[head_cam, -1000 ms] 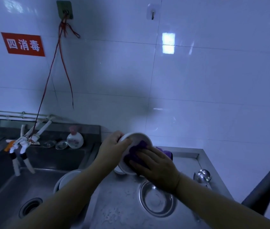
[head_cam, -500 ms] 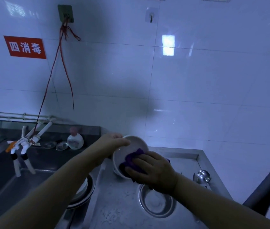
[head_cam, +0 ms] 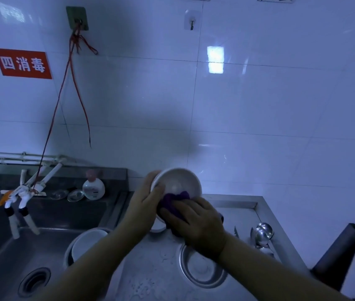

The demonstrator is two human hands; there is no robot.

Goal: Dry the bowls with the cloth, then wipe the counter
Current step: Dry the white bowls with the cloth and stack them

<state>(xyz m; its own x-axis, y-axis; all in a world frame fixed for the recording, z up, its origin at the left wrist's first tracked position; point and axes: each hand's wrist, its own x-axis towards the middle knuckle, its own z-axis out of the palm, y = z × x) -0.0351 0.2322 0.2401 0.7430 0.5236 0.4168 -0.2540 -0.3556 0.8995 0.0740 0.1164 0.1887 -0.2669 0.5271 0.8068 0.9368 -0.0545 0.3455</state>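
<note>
Since a moment ago the white bowl [head_cam: 176, 183] has tipped up, its hollow now facing us, and the purple cloth [head_cam: 175, 199] has slid down to its lower rim; left hand [head_cam: 145, 205] clamps the bowl's edge, thumb inside, above the counter [head_cam: 154, 268]; right hand [head_cam: 196, 222] presses the bunched cloth under curled fingers; drying's underway; next, I'd judge, sweep the cloth round the inside; below the right wrist lies a steel bowl [head_cam: 202, 268]; more white bowls [head_cam: 87, 242] wait in the sink [head_cam: 9, 257] under the left forearm.
</note>
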